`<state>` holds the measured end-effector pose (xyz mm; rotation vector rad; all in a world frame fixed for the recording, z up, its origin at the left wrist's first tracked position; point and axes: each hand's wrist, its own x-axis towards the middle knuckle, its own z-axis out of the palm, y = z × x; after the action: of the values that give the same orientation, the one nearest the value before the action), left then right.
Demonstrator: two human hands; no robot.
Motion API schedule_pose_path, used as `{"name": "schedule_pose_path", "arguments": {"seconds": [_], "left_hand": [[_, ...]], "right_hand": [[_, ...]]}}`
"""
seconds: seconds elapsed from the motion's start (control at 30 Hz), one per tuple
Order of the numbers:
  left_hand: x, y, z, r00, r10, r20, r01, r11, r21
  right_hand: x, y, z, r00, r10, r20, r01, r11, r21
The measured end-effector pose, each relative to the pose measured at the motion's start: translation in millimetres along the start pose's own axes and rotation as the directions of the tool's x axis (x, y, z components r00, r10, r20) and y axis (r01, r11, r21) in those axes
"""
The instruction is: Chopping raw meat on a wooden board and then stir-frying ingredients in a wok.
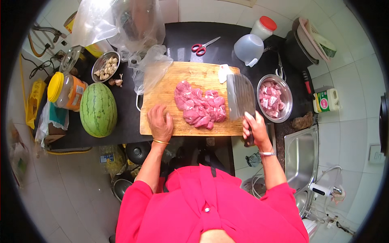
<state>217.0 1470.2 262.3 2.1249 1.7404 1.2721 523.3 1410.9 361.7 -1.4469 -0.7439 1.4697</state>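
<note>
Pieces of raw pink meat (202, 106) lie in a heap on a wooden cutting board (158, 94). My right hand (256, 129) grips the dark handle of a cleaver (241, 95), whose broad blade is over the board's right edge, beside the meat. At the board's lower left corner rests my left hand (159, 123), holding nothing, its thumb apart from the fingers. A metal bowl (289, 107) of meat chunks (271, 98) stands right of the blade. Something small and white (224, 73) lies at the board's upper right.
Red-handled scissors (200, 50) lie behind the board, with a plastic jug (248, 48) to their right. Plastic bags (155, 60) overlap the board's upper left corner. A watermelon (98, 110) and a bowl of garlic (106, 67) are on the left; a metal sink (301, 152) is at right.
</note>
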Motion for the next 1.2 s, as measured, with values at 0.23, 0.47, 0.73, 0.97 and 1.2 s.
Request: {"name": "schedule_pose_path", "arguments": {"seconds": [0.23,0.47,0.73,0.97,1.2], "left_hand": [[2,4,3,0.999,0.027,0.041,-0.027,1.0,0.004],[0,0,-1,1.0,0.013,0.018,-0.012,0.999,-0.045],[1,49,7,0.891,0.396,0.222,-0.371,0.917,-0.148],[44,35,50,0.981,0.12,0.154,-0.137,0.985,0.101],[49,1,28,0.988,-0.148,0.051,0.156,0.948,-0.279]], "right_hand": [[-14,78,-10,0.984,0.178,-0.023,-0.166,0.948,0.271],[30,38,75,0.99,-0.133,0.039,0.138,0.963,-0.231],[43,23,97,0.891,-0.378,0.253,0.432,0.528,-0.732],[10,-32,78,0.865,-0.457,0.208,0.483,0.642,-0.595],[0,-21,89,0.756,-0.52,0.398,0.635,0.432,-0.64]]}}
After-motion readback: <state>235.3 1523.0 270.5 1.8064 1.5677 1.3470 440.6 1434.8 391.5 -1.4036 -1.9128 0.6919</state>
